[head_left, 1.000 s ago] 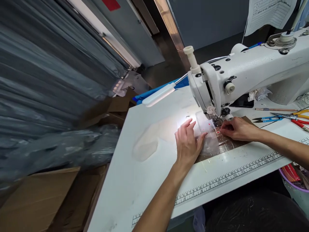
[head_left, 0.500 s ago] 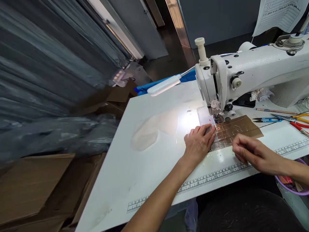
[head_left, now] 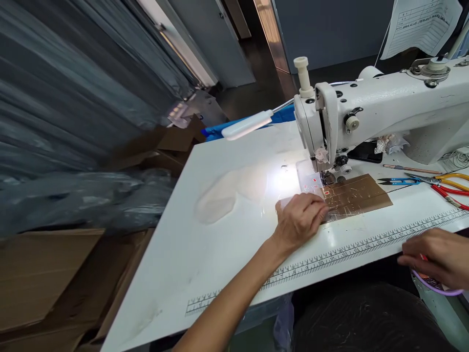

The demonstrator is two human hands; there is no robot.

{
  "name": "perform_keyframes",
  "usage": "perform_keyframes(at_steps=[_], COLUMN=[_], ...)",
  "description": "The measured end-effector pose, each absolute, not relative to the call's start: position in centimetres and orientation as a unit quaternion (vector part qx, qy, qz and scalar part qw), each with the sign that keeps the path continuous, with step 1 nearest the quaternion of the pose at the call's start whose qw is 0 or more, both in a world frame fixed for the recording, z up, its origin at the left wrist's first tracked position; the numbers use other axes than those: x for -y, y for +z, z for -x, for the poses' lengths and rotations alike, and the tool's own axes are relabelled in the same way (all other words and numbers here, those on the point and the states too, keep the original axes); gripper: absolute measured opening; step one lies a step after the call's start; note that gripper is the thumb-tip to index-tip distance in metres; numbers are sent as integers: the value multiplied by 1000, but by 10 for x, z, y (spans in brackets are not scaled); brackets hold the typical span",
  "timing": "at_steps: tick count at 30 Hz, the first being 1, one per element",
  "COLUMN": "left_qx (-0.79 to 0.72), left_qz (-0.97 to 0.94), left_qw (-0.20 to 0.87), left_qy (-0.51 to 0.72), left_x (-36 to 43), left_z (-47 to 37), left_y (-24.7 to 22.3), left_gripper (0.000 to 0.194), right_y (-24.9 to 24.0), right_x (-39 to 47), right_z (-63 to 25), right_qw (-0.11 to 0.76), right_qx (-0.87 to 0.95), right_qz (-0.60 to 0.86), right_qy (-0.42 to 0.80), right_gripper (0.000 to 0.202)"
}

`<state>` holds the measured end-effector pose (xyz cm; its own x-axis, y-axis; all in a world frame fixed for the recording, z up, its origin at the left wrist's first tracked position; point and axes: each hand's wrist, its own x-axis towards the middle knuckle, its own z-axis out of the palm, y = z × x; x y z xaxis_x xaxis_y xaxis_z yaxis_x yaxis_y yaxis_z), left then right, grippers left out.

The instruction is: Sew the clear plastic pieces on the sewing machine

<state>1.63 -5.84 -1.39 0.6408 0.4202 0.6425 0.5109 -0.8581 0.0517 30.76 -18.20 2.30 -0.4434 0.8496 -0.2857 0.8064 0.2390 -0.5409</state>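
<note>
My left hand is curled on the table beside the needle area of a white sewing machine. Its fingers are pressed together at the edge of a clear plastic film with small red marks. Right of it, a shiny brown rectangular sheet lies flat by the presser foot. Off the table's front edge, my right hand hovers over a purple-rimmed basket, its fingers folded inward. Whether anything is within them is hidden.
Blue snips, yellow-handled scissors and a red-handled tool lie at the right. A lit lamp shines on the white table, whose front carries a printed ruler. Cardboard boxes stand left.
My right hand has moved right and down, from beside the brown sheet to over the basket. My left hand's fingers, flatter before, have curled in. The view has shifted slightly.
</note>
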Motion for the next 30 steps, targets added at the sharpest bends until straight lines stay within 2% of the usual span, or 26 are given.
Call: perform_keyframes(at_steps=[2, 4, 9, 12, 15, 17, 21, 24, 26, 30], left_qx=[225, 221, 231, 233, 238, 208, 93, 157, 177, 164], left_qz=[930, 946, 953, 954, 955, 962, 963, 940, 936, 940], left_qw=[56, 59, 50, 29, 17, -14, -129, -135, -106, -141], left_qy=[-286, -231, -188, -185, -175, -177, -219, -271, -284, -263], left_x=[67, 77, 98, 107, 125, 141, 154, 126, 97, 60], left_z=[-17, -16, -9, -2, 1, 1, 1, 8, 15, 21], left_y=[-9, -8, -12, -14, -12, -8, 4, 8, 6, -3], left_gripper=[21, 29, 37, 41, 44, 46, 28, 11, 12, 10], right_y=[33, 34, 5, -10, -15, -16, -20, -23, -25, -27], right_x=[159, 134, 68, 40, 30, 30, 33, 33, 32, 32], right_z=[-301, -291, -254, -233, -222, -221, -224, -227, -228, -230], right_qw=[46, 116, 203, 172, 131, 133, 166, 200, 223, 241], right_qx=[801, 817, 886, 917, 922, 916, 906, 902, 899, 896], right_qz=[522, 518, 384, 339, 352, 368, 374, 360, 347, 337], right_qy=[290, 227, 163, 123, 95, 92, 109, 130, 145, 159], right_gripper=[43, 37, 35, 38, 37, 37, 36, 36, 36, 35])
